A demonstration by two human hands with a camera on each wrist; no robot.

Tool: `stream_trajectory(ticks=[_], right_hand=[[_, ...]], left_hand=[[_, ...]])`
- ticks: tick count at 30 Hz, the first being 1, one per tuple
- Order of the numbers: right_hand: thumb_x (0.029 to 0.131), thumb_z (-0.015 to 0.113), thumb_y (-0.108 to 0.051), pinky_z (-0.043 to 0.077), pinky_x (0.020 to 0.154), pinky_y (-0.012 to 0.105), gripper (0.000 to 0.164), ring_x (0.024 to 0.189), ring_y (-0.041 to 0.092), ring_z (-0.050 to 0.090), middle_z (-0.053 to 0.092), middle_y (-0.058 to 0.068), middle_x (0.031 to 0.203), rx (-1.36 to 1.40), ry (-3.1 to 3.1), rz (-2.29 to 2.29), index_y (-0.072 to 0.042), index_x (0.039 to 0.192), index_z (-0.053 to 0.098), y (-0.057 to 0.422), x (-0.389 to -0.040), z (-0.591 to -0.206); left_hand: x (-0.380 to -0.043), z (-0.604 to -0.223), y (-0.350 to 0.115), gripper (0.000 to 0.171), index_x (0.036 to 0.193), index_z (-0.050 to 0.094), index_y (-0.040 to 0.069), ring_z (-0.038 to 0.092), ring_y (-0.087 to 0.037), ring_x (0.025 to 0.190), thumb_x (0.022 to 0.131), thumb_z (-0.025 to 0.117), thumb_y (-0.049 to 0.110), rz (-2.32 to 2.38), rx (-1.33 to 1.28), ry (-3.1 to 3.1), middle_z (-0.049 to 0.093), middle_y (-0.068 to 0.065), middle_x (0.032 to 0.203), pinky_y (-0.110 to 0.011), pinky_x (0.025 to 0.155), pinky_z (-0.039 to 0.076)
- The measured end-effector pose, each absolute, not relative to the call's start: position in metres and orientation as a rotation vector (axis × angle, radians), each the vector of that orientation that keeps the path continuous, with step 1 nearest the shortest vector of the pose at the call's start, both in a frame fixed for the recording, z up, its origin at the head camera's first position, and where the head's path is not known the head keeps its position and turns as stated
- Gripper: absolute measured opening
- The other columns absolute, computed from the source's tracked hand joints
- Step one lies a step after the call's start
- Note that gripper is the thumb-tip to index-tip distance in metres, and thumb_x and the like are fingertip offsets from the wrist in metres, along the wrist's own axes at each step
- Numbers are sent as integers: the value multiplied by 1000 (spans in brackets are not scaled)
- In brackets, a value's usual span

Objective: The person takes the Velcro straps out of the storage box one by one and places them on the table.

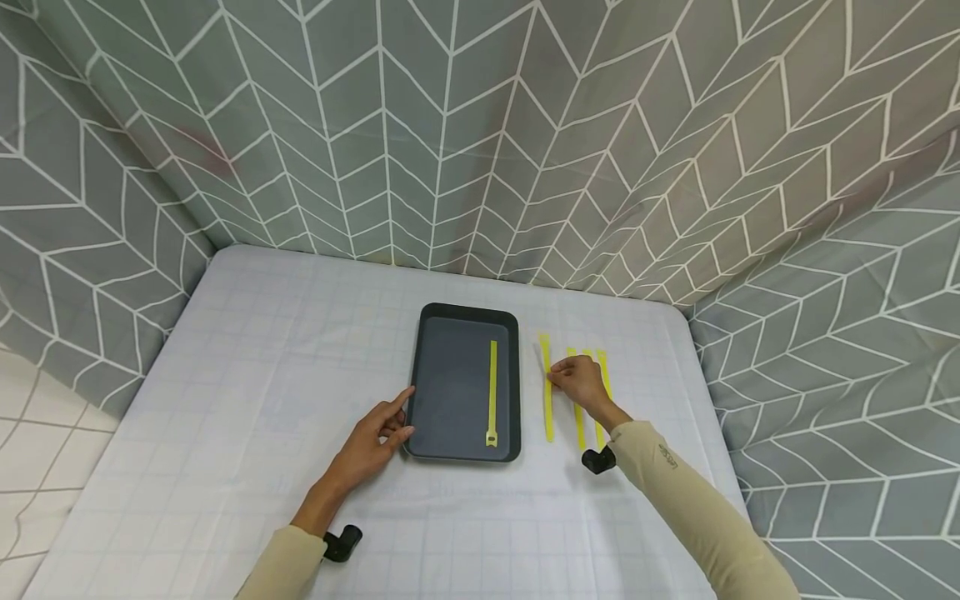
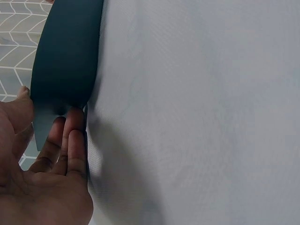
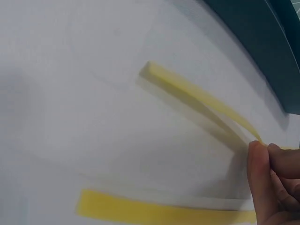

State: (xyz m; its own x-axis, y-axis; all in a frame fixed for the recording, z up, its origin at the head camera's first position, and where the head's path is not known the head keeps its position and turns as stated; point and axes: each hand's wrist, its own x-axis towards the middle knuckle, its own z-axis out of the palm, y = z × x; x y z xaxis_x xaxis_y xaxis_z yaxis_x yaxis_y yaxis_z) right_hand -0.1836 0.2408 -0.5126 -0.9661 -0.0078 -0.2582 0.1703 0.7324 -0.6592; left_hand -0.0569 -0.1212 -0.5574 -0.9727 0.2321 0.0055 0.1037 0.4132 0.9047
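A dark grey tray (image 1: 450, 392) lies on the table with one yellow strap-style cable tie (image 1: 492, 392) in it, its slotted end toward the near side. My left hand (image 1: 367, 446) holds the tray's near left edge, thumb at the rim and fingers against the outer wall in the left wrist view. To the right of the tray, my right hand (image 1: 582, 383) pinches another yellow cable tie (image 1: 548, 408) between thumb and fingertips. That tie bows above the cloth in the right wrist view, its shadow beneath it.
Three more yellow cable ties (image 1: 579, 429) lie side by side under and beyond the right hand, partly hidden by it. A white cloth (image 1: 300, 358) covers the table. Patterned grey curtains (image 1: 480, 150) hang behind it and along both sides.
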Motion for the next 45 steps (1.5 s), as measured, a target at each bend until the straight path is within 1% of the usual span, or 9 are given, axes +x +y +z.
stream_trajectory(ticks=[3,9,12,16,20,25,31,39,45], right_hand=[[90,74,-7,58,63,29,16,74,25,74,75,22,90,150,2699,-1027,7,99,74,242,-182,-516],[89,75,-8,57,62,26,15,70,20,73,75,18,86,208,2716,-994,5,96,75,242,-179,-518],[88,75,-8,55,59,25,14,68,20,73,75,17,82,204,2743,-967,5,94,76,243,-176,-517],[87,76,-8,50,55,22,12,64,19,71,74,13,74,193,2786,-931,4,89,77,243,-174,-518],[87,75,-9,46,52,22,12,59,16,68,73,10,67,170,2820,-903,2,84,78,243,-172,-517],[88,74,-12,44,51,24,14,57,13,62,72,9,67,171,2824,-853,-2,80,79,246,-170,-514],[88,74,-13,45,52,24,15,58,14,61,72,8,68,179,2816,-829,-3,78,79,247,-170,-515],[88,74,-11,52,55,29,14,58,15,63,72,9,66,135,2840,-827,-1,78,79,247,-171,-514],[88,74,-11,53,54,30,15,57,16,64,72,9,66,114,2869,-787,0,78,79,247,-172,-517]], left_hand=[[-57,-558,-121,65,155,39,9,58,-7,86,96,66,6,1612,309,2541,56,-6,105,-27,81,53],[-57,-557,-122,65,155,38,9,57,-7,86,96,66,6,1612,318,2546,56,-6,105,-27,80,53],[-56,-557,-122,65,155,38,9,57,-7,86,96,66,6,1613,319,2545,56,-7,105,-27,80,53],[-56,-556,-122,65,155,38,9,57,-7,86,96,66,5,1613,316,2546,56,-7,105,-27,80,53],[-56,-556,-121,65,155,38,8,57,-8,86,96,66,5,1617,315,2547,56,-8,105,-27,80,53],[-56,-556,-120,65,155,38,8,58,-9,86,96,66,6,1626,329,2547,57,-9,105,-27,80,53],[-56,-557,-121,65,155,38,9,58,-8,87,97,66,7,1628,320,2540,57,-10,106,-27,81,53],[-57,-558,-121,65,155,38,7,57,-8,87,97,66,7,1626,327,2537,57,-10,105,-27,81,53],[-57,-558,-121,65,155,37,8,57,-7,86,97,65,6,1619,330,2546,57,-9,104,-27,81,53]])
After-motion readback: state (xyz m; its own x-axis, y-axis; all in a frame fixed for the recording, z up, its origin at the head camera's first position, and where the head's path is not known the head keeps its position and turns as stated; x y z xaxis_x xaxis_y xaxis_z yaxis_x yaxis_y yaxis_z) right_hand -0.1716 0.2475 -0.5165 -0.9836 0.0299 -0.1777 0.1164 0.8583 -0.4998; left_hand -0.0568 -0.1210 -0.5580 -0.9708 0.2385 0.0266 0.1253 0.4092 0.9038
